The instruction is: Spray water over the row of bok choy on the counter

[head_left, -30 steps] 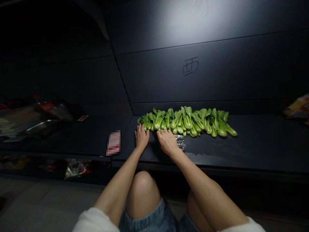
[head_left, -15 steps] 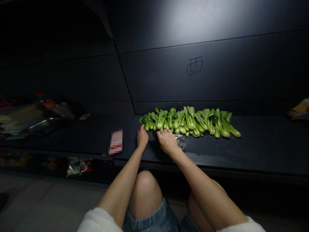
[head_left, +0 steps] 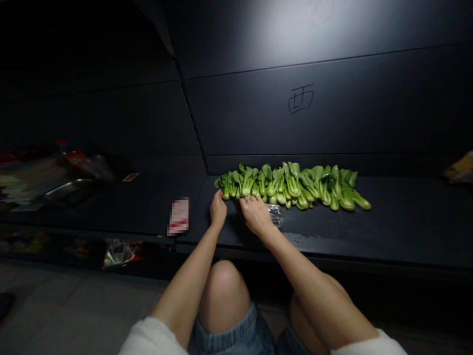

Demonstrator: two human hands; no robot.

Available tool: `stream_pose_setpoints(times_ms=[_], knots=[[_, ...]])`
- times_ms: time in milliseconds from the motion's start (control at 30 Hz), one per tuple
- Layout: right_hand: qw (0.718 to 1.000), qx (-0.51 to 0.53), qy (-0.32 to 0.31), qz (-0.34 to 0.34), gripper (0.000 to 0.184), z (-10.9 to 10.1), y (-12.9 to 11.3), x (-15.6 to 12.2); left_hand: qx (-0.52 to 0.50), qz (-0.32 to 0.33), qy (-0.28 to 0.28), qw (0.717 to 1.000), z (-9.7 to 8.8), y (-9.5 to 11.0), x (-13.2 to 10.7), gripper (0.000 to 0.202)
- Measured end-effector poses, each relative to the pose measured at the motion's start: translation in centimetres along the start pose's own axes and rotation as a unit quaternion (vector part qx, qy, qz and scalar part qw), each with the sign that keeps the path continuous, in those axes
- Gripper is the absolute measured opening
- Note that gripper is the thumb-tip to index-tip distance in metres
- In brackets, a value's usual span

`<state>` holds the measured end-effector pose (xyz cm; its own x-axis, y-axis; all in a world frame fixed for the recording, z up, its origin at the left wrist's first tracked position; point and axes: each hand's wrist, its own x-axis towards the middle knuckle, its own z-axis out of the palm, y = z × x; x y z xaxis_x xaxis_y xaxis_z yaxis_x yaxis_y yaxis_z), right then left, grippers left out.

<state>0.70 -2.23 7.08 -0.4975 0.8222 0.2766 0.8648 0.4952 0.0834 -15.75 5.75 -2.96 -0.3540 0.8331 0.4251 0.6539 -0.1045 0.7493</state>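
A row of green bok choy (head_left: 295,186) lies along the back of a dark shelf (head_left: 369,231). My left hand (head_left: 218,211) rests at the row's left end, fingers together and touching the leftmost heads. My right hand (head_left: 255,214) sits just right of it, fingers curled down at the stalk ends, over a crumpled clear plastic bag (head_left: 276,215). What the right fingers grip is hidden beneath the hand.
A small tag with red print (head_left: 179,216) stands at the shelf's front edge on the left. Packaged goods and a metal tray (head_left: 66,185) sit far left. Another packet (head_left: 460,167) shows at the far right. My knees are below the shelf edge.
My left hand's fingers have drawn together from a spread pose. Both hands stay at the left end of the row; the view has shifted slightly.
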Motion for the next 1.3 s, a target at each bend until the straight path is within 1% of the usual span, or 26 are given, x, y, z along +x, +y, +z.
stream_pose_setpoints(times_ms=[133, 267, 400, 533, 667, 767, 1000, 1300], knots=[[1.0, 0.008, 0.012, 0.015, 0.021, 0.2, 0.5, 0.0, 0.017, 0.014, 0.007, 1.0, 0.0, -0.1, 0.0, 0.044], [0.999, 0.009, 0.024, 0.035, 0.024, 0.2, 0.9, 0.0, 0.032, 0.011, -0.002, 0.999, -0.1, 0.0, -0.1, 0.044], [0.999, -0.001, 0.009, 0.048, 0.028, -0.2, 1.0, -0.2, 0.055, 0.013, -0.01, 0.998, -0.1, 0.4, -0.2, 0.045], [0.998, -0.017, -0.016, 0.055, 0.031, -0.3, 1.2, -0.5, 0.069, 0.037, -0.011, 0.997, 0.0, 0.7, -0.3, 0.046], [0.998, -0.016, -0.008, 0.054, 0.027, 0.0, 1.8, -0.8, 0.08, 0.05, -0.023, 0.995, -0.1, 1.1, -0.5, 0.045], [0.999, -0.009, 0.001, 0.051, 0.024, 0.0, 2.1, -0.9, 0.079, 0.051, -0.034, 0.995, -0.3, 1.3, -0.6, 0.045], [0.998, -0.009, 0.007, 0.056, 0.024, -0.2, 2.4, -1.4, 0.068, 0.057, -0.029, 0.996, -0.3, 1.1, -0.6, 0.044], [0.995, 0.006, 0.012, 0.096, 0.025, -0.6, 3.9, -2.2, 0.066, 0.058, -0.036, 0.996, -0.3, 1.1, -0.6, 0.045]])
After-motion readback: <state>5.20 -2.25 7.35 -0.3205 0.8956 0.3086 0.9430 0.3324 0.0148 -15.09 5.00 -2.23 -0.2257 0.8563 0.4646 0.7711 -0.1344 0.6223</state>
